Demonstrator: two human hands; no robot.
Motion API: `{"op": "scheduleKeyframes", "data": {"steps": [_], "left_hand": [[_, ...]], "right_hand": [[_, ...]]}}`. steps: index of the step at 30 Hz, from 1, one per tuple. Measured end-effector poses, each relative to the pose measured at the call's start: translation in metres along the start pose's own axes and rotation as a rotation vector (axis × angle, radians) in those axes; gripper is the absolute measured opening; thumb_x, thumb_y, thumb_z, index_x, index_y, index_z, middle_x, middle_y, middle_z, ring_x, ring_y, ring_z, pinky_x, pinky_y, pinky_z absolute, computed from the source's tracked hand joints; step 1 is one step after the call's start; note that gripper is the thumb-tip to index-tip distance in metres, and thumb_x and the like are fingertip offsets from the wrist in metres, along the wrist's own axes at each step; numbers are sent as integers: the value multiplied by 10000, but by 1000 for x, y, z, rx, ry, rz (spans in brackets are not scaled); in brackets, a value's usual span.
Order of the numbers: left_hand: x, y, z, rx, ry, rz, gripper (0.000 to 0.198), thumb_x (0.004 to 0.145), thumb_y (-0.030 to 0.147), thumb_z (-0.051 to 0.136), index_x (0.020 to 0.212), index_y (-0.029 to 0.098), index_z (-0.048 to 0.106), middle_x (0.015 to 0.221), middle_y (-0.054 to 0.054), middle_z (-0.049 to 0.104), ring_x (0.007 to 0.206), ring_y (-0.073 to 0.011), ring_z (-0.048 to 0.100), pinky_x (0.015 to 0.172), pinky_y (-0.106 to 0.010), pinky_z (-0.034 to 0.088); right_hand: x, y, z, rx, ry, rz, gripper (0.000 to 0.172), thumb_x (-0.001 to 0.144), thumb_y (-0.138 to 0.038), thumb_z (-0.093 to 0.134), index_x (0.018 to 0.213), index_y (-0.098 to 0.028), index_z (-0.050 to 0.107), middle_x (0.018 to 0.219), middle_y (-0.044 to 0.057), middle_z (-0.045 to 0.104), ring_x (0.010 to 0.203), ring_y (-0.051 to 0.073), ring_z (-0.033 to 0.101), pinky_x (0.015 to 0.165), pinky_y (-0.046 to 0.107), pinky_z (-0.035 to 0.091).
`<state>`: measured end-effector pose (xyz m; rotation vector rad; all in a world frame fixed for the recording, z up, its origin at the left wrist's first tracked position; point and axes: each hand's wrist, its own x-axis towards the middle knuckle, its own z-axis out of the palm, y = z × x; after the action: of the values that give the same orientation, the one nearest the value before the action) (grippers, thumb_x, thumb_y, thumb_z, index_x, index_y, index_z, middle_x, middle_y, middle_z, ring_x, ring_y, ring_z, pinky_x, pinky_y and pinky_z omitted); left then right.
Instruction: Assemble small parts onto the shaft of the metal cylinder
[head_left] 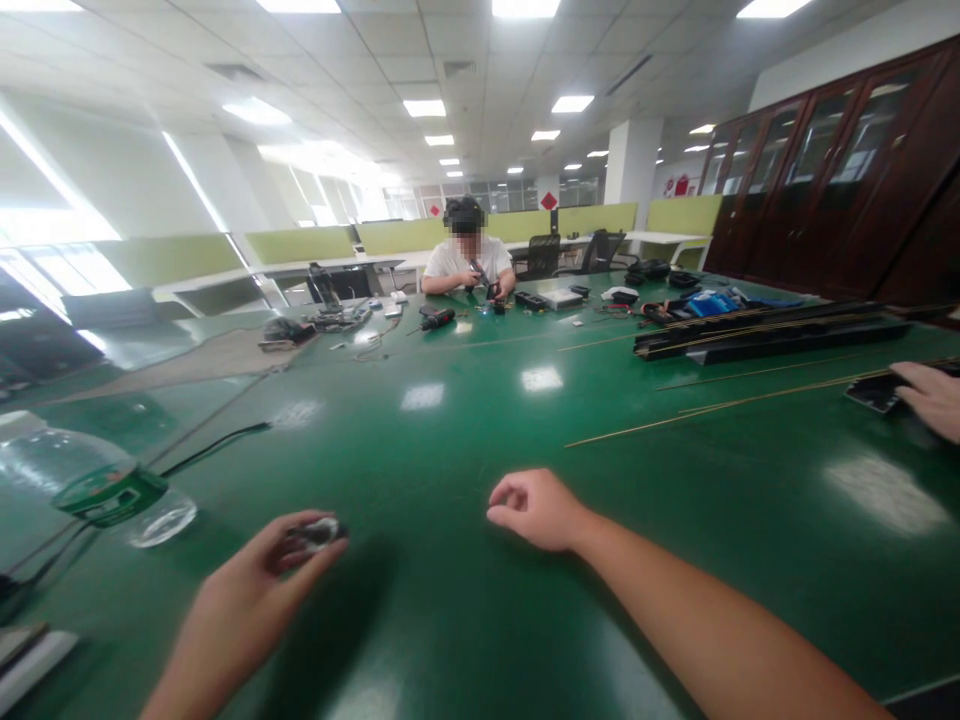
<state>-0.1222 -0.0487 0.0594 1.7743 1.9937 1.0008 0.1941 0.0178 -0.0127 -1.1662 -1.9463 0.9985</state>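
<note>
My left hand (262, 580) is raised over the green table, its thumb and fingers closed round a small dark ring-shaped object (321, 533) with a shiny, pale middle. Blur hides what kind of thing it is. To the right, my right hand (541, 510) rests low at the table surface with its fingers curled in and the thumb against them. Whether anything small sits in that pinch does not show. A clear plastic bottle (112, 500) with a green label lies on its side, left of my left hand.
Thin brass-coloured rods (645, 430) and black channels (750, 335) lie on the green table (420, 460) at the right. Another person's hand (930, 395) touches a dark piece at the right edge. Across the table, a person (466, 262) handles a tool near a drill (436, 318).
</note>
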Motion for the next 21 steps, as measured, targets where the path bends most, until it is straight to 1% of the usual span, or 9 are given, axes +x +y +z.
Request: {"op": "scheduleKeyframes", "data": {"steps": [2, 5, 7, 8, 10, 12, 14, 18, 21], "left_hand": [[18, 20, 35, -15, -94, 108, 475, 700, 556, 741, 1043, 239, 657, 938, -28, 745, 856, -261, 699, 821, -375, 560], [34, 46, 91, -50, -162, 259, 326, 740, 421, 700, 989, 214, 664, 874, -26, 729, 777, -221, 682, 767, -330, 551], [37, 52, 118, -71, -204, 332, 232, 771, 349, 667, 962, 217, 668, 859, -15, 718, 754, -196, 668, 732, -301, 536], [37, 51, 127, -75, -230, 365, 200, 783, 328, 660, 951, 220, 672, 861, -11, 713, 756, -189, 663, 725, -293, 527], [36, 45, 135, -77, -272, 413, 177, 792, 320, 677, 943, 228, 681, 883, -8, 708, 786, -186, 659, 736, -290, 516], [36, 37, 135, -89, -275, 434, 205, 783, 339, 718, 957, 233, 690, 913, -10, 706, 826, -191, 655, 762, -296, 511], [38, 32, 133, -123, -254, 430, 246, 775, 353, 748, 985, 236, 693, 939, -13, 704, 849, -193, 651, 770, -297, 509], [42, 27, 132, -180, -251, 440, 240, 789, 323, 762, 1010, 255, 696, 967, -3, 697, 871, -181, 642, 777, -286, 502], [41, 27, 133, -188, -273, 472, 237, 796, 284, 767, 1022, 273, 697, 977, 6, 695, 891, -175, 637, 806, -285, 492]], "right_hand": [[2, 3, 0, 12, 65, 9, 197, 816, -317, 680, 942, -175, 734, 704, 7, 678, 592, 123, 573, 567, 225, 425], [5, 7, 0, 16, 178, 36, 204, 812, -224, 640, 1001, -177, 699, 738, 0, 679, 609, 122, 584, 595, 227, 443], [7, 10, -1, 15, 216, 51, 279, 793, -168, 623, 1068, -189, 665, 777, -9, 684, 613, 116, 585, 608, 227, 450], [7, 11, 0, 11, 220, 54, 321, 780, -148, 621, 1096, -198, 650, 796, -13, 685, 614, 114, 583, 610, 226, 452], [8, 12, 1, -3, 206, 49, 379, 757, -123, 621, 1124, -219, 631, 825, -22, 687, 617, 112, 579, 612, 225, 454], [7, 13, 2, -18, 192, 42, 394, 742, -113, 620, 1116, -233, 631, 828, -29, 683, 619, 113, 576, 611, 227, 453], [6, 14, 3, -19, 185, 44, 392, 733, -114, 623, 1103, -239, 634, 822, -32, 680, 616, 115, 572, 598, 228, 448], [5, 14, 5, -3, 177, 60, 391, 731, -127, 636, 1103, -246, 634, 835, -30, 682, 602, 113, 562, 583, 229, 440], [3, 13, 5, -5, 174, 67, 395, 729, -138, 653, 1108, -249, 641, 837, -23, 682, 611, 118, 568, 588, 233, 442]]}}
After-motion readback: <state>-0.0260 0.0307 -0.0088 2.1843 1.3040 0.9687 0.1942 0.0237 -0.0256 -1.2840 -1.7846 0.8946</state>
